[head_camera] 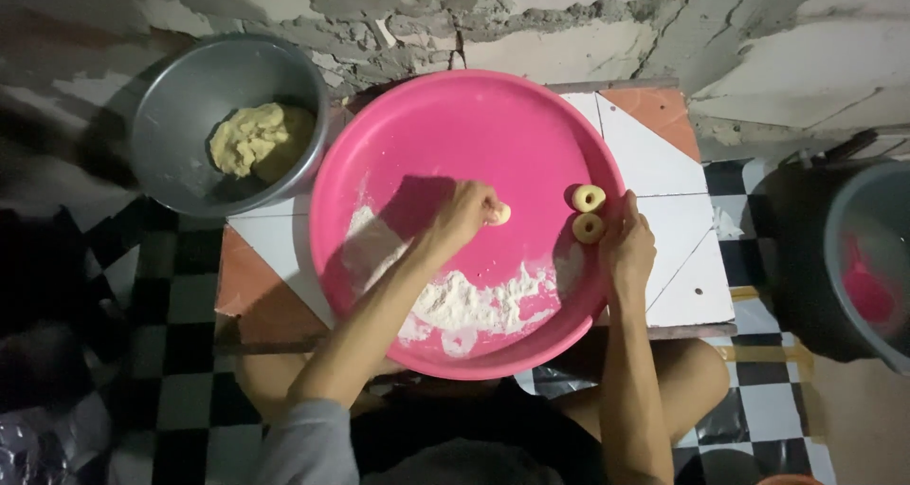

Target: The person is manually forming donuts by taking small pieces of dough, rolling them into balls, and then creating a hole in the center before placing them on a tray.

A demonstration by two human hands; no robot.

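Observation:
A large round pink tray [493,115] rests on a small tiled table. My left hand [462,212] is over the tray's middle, fingers closed on a small piece of pale dough [501,214]. My right hand [627,243] rests on the tray's right rim, fingertips touching the lower of two ring-shaped dough pieces [589,227]; the other dough ring [588,198] lies just above it. A patch of white flour [464,305] is spread over the tray's near part.
A grey metal bowl [185,87] holding a lump of yellow dough [258,140] stands at the table's far left corner. A dark bucket [867,257] stands on the floor to the right. A rough plaster wall runs behind; black-and-white checkered floor surrounds the table [682,210].

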